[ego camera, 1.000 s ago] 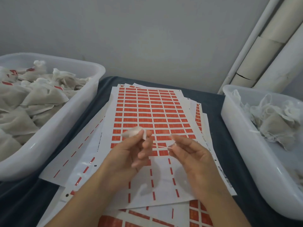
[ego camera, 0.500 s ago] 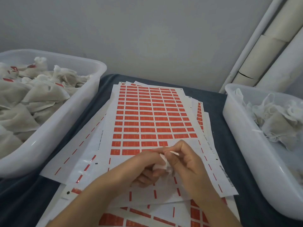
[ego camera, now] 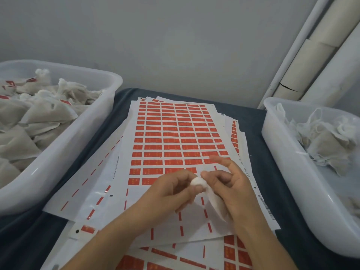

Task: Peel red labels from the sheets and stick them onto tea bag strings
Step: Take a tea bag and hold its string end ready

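Observation:
A stack of white sheets with rows of red labels (ego camera: 175,137) lies on the dark cloth in front of me. Over the bare lower part of the top sheet my left hand (ego camera: 171,190) pinches the bunched top of a white tea bag (ego camera: 198,181). Its body hangs down under my right hand (ego camera: 228,184), whose thumb and fingers curl round the bag while the index finger sticks up, blurred. I cannot make out a string or a peeled label between the fingers.
A white tub (ego camera: 64,145) at the left holds several tea bags, some with red labels. Another white tub (ego camera: 292,172) at the right holds several unlabelled bags. White pipes (ego camera: 311,55) lean in the back right corner. A grey wall stands behind.
A second ago the hands were apart, the left one holding the bag up. They came together lower over the sheet; now the right index finger has lifted and the bag hangs beneath the right hand.

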Motion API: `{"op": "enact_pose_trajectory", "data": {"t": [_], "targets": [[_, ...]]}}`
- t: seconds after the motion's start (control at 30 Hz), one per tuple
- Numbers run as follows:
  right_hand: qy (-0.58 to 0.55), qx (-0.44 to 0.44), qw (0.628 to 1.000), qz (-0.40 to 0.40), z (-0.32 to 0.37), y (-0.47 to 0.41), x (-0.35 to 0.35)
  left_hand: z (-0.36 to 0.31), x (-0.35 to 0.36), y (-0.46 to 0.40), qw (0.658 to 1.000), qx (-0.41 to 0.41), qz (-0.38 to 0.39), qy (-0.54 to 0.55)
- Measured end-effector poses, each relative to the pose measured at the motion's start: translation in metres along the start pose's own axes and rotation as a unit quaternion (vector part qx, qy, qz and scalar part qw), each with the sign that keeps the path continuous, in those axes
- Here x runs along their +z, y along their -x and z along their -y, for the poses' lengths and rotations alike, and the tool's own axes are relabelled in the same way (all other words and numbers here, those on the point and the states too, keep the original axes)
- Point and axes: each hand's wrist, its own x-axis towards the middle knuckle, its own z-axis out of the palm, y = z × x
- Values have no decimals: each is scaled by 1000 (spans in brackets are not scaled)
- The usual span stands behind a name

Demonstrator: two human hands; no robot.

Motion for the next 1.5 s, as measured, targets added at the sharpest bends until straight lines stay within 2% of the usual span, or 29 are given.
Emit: {"op": "enact_pose_trajectory", "data": {"t": [0.4,0.53,0.7,0.83,0.93,1.0,1.07,1.17,1.27,1.33,1.43,1.5], "targets": [[24,5,994,104,4,3,-3,1,-2,0,998,25,-50,-36],[43,-6,995,93,5,3,-7,1,-2,1,999,30,-25,-24],[6,30,998,57,2,2,-6,-5,-3,1,996,55,-64,16],[-137,136,968,162,5,3,-3,-6,-2,2,991,90,-94,-35],[-156,174,946,226,6,4,-5,-4,-1,2,988,100,-106,-45],[-161,176,942,237,6,5,-7,-4,0,2,990,100,-87,-38],[-178,176,940,231,6,5,-8,-5,2,2,994,88,-70,-12],[-222,173,933,224,7,7,-7,-6,-1,2,995,47,-44,81],[-231,174,932,219,9,8,-3,-5,-7,1,980,-7,-20,200],[-253,189,928,198,8,8,-3,-6,-9,-1,973,-22,-28,228],[-295,198,917,181,7,7,-1,-9,-7,-2,991,2,-71,114],[-263,182,926,199,7,8,0,-10,-2,-1,997,20,-48,61]]}}
